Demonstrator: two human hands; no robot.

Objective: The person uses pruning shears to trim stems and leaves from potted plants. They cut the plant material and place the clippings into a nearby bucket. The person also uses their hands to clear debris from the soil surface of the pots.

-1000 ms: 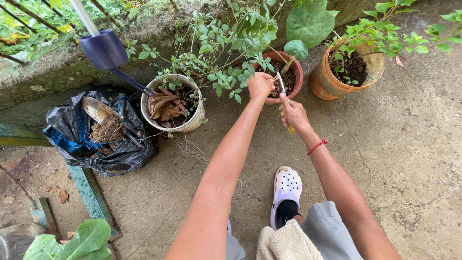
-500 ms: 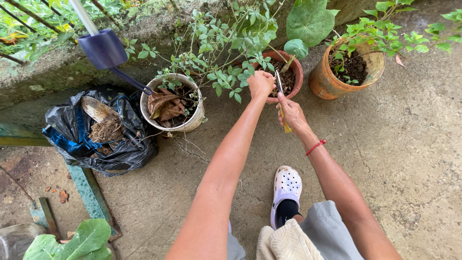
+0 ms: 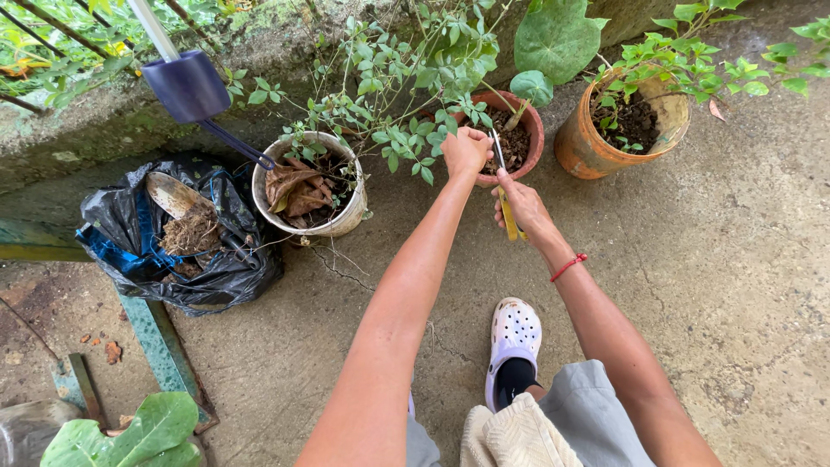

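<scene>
My left hand (image 3: 467,152) is closed in a fist around a thin stem of the leafy green plant (image 3: 406,82), at the rim of the round reddish clay pot (image 3: 534,130). My right hand (image 3: 521,203) has its grip shut around the yellow handle of a pair of metal-bladed garden shears (image 3: 503,186), blades pointing up into the pot's soil. A white plastic pot of dry brown leaves (image 3: 309,186) stands to the left, beside a black plastic bag (image 3: 186,238).
</scene>
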